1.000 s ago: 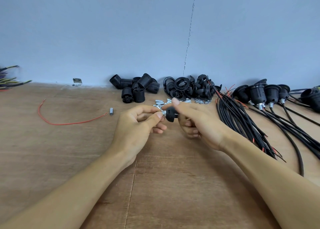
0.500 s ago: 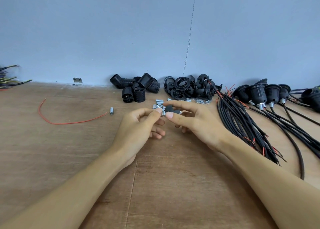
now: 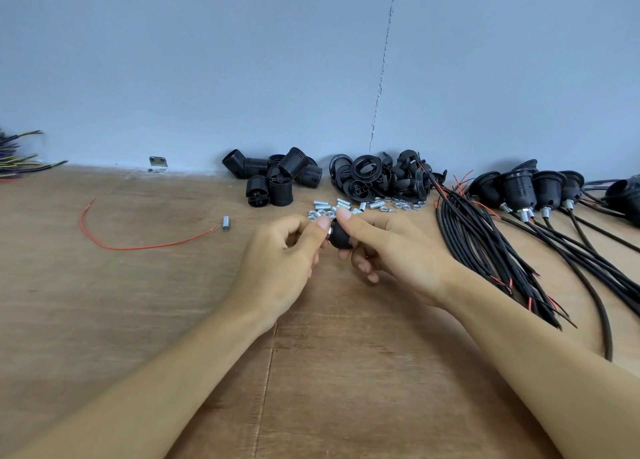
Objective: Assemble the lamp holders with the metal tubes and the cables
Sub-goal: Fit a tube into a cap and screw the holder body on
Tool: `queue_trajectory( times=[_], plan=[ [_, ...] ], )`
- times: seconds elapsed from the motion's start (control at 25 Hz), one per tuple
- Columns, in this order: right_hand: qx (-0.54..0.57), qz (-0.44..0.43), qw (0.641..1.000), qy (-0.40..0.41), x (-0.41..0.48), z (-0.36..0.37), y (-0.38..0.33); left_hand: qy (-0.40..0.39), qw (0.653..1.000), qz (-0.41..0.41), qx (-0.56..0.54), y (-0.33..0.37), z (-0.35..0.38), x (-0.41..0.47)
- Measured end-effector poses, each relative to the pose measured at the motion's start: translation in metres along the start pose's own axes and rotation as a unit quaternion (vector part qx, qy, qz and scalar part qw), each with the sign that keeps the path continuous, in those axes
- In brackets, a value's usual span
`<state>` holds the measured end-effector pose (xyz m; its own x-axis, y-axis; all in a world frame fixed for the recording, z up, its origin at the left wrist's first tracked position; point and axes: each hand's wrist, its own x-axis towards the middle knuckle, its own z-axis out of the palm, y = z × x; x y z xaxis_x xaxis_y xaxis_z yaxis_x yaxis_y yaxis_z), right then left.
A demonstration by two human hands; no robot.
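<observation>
Fingers [image 3: 320, 224] of the left hand [image 3: 277, 268] pinch a small metal tube [image 3: 329, 230], mostly hidden, at the end of a black lamp holder cap [image 3: 340, 238]. The right hand [image 3: 394, 250] is clamped on the cap above the worktop [image 3: 173, 302]; its lower fingers curl out of sight. Loose tubes and nuts [image 3: 377, 205] lie just behind. Cables [image 3: 502, 250] run off the right edge.

Head cam only, single wide-angle view.
Looks forward and down across the wooden table [image 3: 104, 320] toward the blue wall [image 3: 207, 60]; forearms fill the near foreground.
</observation>
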<state>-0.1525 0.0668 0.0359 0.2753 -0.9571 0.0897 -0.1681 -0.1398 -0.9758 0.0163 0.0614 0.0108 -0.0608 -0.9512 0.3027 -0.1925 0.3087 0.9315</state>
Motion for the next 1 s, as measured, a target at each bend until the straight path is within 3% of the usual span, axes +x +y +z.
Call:
queue_trajectory(
  times=[0.4,0.68,0.84,1.0],
  plan=[
    [0.101,0.072,0.991,-0.044,0.003,-0.003,0.001,0.008,0.989,0.114,0.097,0.007,-0.002,-0.003],
    [0.011,0.026,0.998,0.055,0.004,-0.001,0.007,0.002,1.0,0.016,0.008,-0.002,-0.001,0.0],
    [-0.06,-0.013,0.979,0.197,0.01,-0.012,0.018,0.033,0.997,-0.023,-0.064,-0.004,-0.002,0.004],
    [-0.262,-0.006,0.892,0.368,0.011,-0.035,0.028,0.043,0.993,-0.053,-0.1,-0.006,-0.004,0.006]
  ],
)
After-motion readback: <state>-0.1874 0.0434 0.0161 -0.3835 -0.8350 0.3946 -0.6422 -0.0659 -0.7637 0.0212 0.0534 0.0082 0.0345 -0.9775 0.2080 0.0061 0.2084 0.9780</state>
